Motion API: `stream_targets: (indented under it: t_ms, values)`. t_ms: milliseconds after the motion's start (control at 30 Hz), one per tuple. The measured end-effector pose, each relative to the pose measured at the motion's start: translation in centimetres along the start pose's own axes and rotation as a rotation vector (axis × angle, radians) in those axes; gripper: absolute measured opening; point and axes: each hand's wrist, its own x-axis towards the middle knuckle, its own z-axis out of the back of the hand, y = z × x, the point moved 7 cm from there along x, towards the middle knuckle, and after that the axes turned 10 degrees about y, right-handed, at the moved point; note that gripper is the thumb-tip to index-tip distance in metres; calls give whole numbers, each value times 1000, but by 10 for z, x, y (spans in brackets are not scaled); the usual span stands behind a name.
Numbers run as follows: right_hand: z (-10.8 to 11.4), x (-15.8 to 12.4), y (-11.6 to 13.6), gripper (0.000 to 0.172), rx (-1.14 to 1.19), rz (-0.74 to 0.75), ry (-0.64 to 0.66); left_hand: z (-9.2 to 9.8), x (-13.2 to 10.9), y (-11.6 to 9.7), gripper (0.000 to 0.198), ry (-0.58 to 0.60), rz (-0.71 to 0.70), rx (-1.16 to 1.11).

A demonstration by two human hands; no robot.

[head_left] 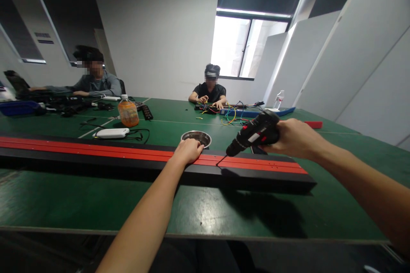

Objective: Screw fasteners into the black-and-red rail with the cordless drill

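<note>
A black cordless drill (256,132) is gripped in my right hand (296,138), its fingers wrapped round the handle. The drill tilts down to the left, and its long thin bit (221,161) meets the front side of the red strip (237,161). That strip runs along the top of a long black beam (256,179) lying across the table. My left hand (187,151) lies over the beam, left of the bit, with bent knuckles. Its fingertips are hidden beside a round metal bowl (205,140) holding small dark pieces I cannot make out.
Behind the beam are a white power bank-like box (112,133) with a black cable, an orange drink bottle (128,111) and a dark slotted strip (147,112). Across the green table (96,209), one person (209,89) handles wires; another person (102,81) sits left.
</note>
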Motion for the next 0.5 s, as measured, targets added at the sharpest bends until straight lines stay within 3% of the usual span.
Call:
stream_targets:
  t_ms: [267, 500]
  values:
    - [31, 31, 51, 33, -256, 113, 38, 1, 0, -2, 56, -26, -2, 59]
    - [44, 51, 81, 35, -246, 213, -81, -2, 2, 2, 59, -29, 28, 42]
